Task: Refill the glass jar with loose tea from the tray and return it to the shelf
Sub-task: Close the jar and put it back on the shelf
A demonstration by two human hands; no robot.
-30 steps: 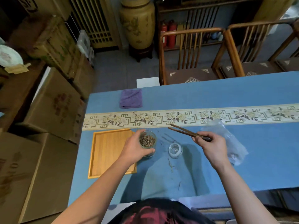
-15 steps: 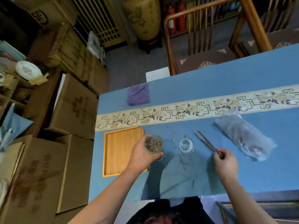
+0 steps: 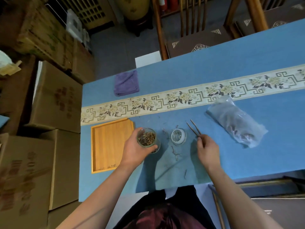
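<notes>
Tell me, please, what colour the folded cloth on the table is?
The folded cloth is purple, seen in the head view.

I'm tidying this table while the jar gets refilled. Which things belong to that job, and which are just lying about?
In use:
glass jar, gripped by left hand
tweezers, pinched by right hand
glass lid
wooden tray
stray tea bits

Lying about:
purple cloth
plastic bag

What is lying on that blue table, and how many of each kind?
Glass jar: 1
Glass lid: 1
Wooden tray: 1
Tweezers: 1
Plastic bag: 1
Purple cloth: 1
Total: 6
</notes>
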